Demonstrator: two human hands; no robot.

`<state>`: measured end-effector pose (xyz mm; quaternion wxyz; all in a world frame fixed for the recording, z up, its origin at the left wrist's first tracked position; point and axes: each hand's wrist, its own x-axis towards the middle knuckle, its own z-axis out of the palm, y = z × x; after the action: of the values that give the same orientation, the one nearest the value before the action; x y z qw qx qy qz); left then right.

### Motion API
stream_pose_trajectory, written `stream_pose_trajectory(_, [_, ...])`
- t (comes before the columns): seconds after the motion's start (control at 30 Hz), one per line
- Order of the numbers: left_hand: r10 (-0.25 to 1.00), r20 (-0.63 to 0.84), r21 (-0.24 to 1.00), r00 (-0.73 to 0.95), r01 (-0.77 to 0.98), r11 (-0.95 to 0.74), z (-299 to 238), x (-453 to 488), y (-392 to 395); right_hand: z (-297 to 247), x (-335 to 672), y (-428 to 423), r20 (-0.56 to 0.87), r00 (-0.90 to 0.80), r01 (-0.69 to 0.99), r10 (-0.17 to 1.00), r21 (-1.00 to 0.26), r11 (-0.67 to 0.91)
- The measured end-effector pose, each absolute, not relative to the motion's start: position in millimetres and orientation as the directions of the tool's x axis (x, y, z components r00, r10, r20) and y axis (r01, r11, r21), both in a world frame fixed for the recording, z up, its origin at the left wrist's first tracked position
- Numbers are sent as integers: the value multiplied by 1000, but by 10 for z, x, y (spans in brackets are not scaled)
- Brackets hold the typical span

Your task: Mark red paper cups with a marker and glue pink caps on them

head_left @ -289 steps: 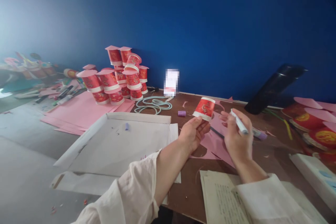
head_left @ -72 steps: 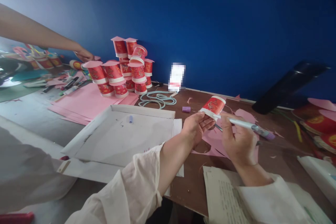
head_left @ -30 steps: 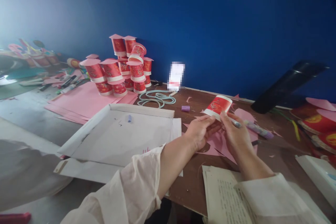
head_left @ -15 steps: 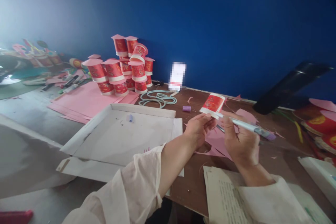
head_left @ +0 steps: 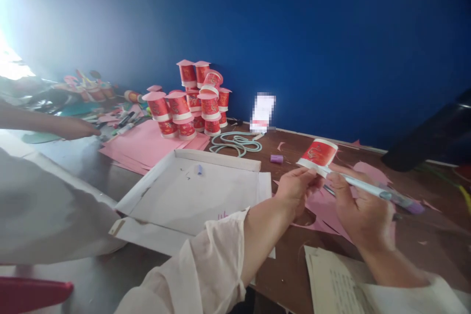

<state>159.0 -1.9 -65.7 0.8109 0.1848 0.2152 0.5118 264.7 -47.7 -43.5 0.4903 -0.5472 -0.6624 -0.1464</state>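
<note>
My left hand (head_left: 296, 189) grips a red paper cup (head_left: 319, 152) with a white band and a gold design, tilted over the table. In my right hand (head_left: 362, 206) is a white marker (head_left: 364, 184) with a purple end, its tip against or very close to the cup's white band; whether it touches, I cannot tell. A purple marker cap (head_left: 276, 158) lies on the brown table beyond my left hand. Pink paper scraps (head_left: 327, 208) lie beneath both hands.
Stacked red cups with pink paper tops (head_left: 195, 103) stand at the wall, beside pink sheets (head_left: 158, 142). A white box lid (head_left: 217, 159), coiled cable (head_left: 237, 143), lit phone (head_left: 263, 112), black bottle (head_left: 423, 142) and printed papers (head_left: 331, 274) surround my hands. Another person's arm (head_left: 51, 122) reaches in at left.
The view has turned left, so things sit further right. Another person's arm has come into view at the left. My hands keep the cup and marker in nearly the same pose.
</note>
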Motion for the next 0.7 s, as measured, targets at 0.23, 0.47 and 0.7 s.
stream_pose_trajectory(0.23, [907, -166, 523, 386, -746, 413, -636, 1586, -35, -424, 2622, -502, 772, 140, 868, 620, -397, 298])
stream_pose_trajectory(0.47, [906, -179, 536, 383, -734, 417, -635, 1578, -42, -415, 2620, -499, 771, 142, 876, 621, -390, 285])
stream_pose_trajectory(0.7, [906, -197, 526, 374, -740, 420, -637, 1577, -33, -453, 2617, -502, 738, 183, 877, 649, -421, 232])
